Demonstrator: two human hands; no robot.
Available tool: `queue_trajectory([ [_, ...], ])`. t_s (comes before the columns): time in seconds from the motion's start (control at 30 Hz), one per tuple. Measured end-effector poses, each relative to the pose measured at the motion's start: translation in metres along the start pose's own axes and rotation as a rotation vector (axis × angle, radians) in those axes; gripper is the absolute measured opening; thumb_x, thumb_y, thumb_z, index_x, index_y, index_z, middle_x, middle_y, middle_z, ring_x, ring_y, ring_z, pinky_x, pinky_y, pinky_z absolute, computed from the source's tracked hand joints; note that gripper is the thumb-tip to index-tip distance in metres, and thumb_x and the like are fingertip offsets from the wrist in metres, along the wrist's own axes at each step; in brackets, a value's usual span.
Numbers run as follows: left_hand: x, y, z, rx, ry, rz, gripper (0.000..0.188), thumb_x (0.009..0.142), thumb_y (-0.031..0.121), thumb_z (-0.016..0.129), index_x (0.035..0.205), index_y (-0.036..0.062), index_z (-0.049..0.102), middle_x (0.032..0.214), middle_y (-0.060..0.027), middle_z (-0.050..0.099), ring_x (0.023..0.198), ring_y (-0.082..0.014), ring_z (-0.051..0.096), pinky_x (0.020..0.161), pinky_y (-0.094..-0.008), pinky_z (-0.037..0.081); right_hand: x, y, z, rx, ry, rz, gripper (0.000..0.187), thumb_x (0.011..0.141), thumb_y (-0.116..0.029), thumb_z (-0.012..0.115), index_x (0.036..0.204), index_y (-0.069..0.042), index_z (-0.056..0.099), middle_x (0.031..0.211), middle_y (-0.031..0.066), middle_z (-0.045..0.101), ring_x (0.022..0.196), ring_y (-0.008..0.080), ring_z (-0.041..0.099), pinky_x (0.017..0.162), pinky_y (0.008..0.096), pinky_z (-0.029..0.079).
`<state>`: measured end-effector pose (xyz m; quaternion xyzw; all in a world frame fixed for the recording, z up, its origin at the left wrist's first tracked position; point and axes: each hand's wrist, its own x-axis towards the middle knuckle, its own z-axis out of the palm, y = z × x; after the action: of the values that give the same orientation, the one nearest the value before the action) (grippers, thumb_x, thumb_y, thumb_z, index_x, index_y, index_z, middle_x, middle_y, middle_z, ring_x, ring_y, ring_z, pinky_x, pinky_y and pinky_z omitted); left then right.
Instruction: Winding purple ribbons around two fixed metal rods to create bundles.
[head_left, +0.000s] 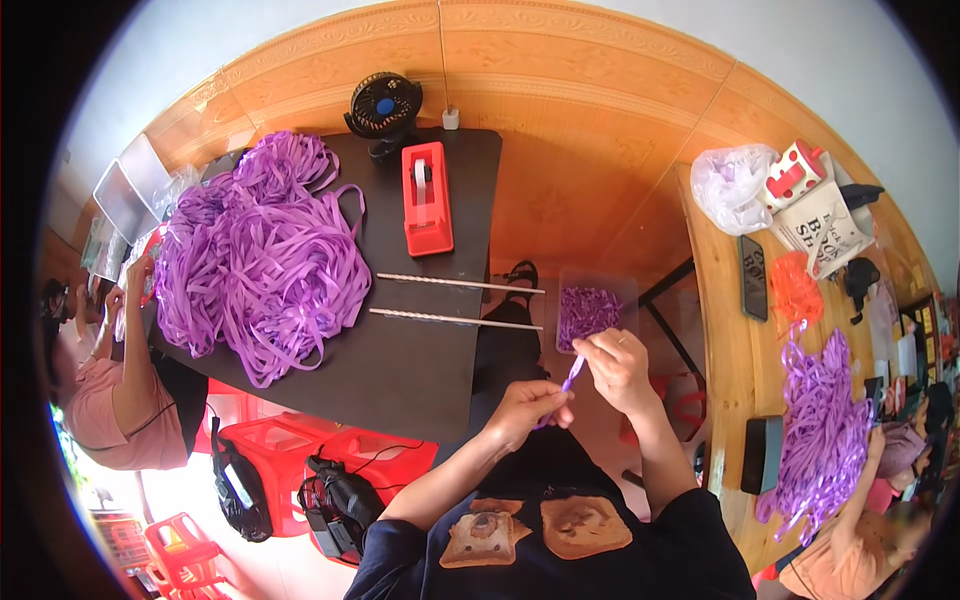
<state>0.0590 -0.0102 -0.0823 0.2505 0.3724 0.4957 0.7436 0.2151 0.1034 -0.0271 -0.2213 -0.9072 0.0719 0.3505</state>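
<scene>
In front of my chest, a thin purple ribbon [574,374] runs between my two hands. My left hand [530,411] pinches its lower part, with a purple loop hanging under the fingers. The upper end is gripped by the closed fingertips of my right hand [617,368]. Just beyond my hands, a clear plastic box [629,290] holds many small purple pieces [588,312]. On the dark table [420,375] to my left lie a big heap of purple ribbon [265,250], two metal chopsticks [460,284] side by side, and a red tape dispenser [428,225].
A black fan [385,107] stands at the dark table's back edge. Red stools [270,455] with black bags are below left. On the right, a wooden table [722,360] bears another ribbon heap [822,420], a phone [753,278] and bags. Other people sit at both sides.
</scene>
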Motion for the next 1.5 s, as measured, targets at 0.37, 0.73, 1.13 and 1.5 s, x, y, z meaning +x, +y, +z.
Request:
queue_trajectory([
  [0.37,0.053,0.027,-0.008,0.122,0.379,0.57,0.019,0.095,0.014,0.056,0.102,-0.0027,0.063,0.083,-0.0106,0.068,0.069,-0.0132,0.064,0.063,-0.0217,0.047,0.093,0.055,0.062,0.234,0.222,-0.074,0.026,0.069,0.002,0.069,0.094,-0.007,0.068,0.089,0.0062,0.064,0.075,0.0236,0.061,0.063,0.0344,0.046],
  [0.73,0.059,0.034,-0.01,0.025,0.541,0.684,0.014,0.097,0.016,0.051,0.102,0.0028,0.052,0.08,-0.0085,0.066,0.065,-0.0128,0.062,0.06,-0.0216,0.046,0.103,0.053,0.117,0.349,0.158,-0.044,0.02,0.073,-0.008,0.066,0.094,-0.008,0.068,0.09,0.0049,0.063,0.081,0.0235,0.061,0.068,0.0341,0.044],
  [1.13,-0.033,-0.01,0.004,0.038,0.429,0.451,0.016,0.097,0.016,0.051,0.101,0.0018,0.058,0.094,-0.0072,0.066,0.077,-0.0115,0.061,0.068,-0.0235,0.047,-0.001,-0.02,0.115,0.435,0.034,0.092,0.015,0.08,-0.013,0.063,0.093,-0.007,0.068,0.091,0.0067,0.064,0.086,0.0253,0.059,0.069,0.0358,0.04],
  [1.5,-0.118,-0.017,-0.008,-0.05,0.303,0.296,0.011,0.091,0.003,0.059,0.09,-0.003,0.068,0.086,-0.0073,0.066,0.08,-0.0116,0.06,0.077,-0.0236,0.048,-0.091,-0.116,0.104,1.456,-0.236,0.924,0.018,0.093,-0.007,0.051,0.092,0.003,0.065,0.075,0.0016,0.059,0.065,0.006,0.053,0.061,0.0202,0.042],
])
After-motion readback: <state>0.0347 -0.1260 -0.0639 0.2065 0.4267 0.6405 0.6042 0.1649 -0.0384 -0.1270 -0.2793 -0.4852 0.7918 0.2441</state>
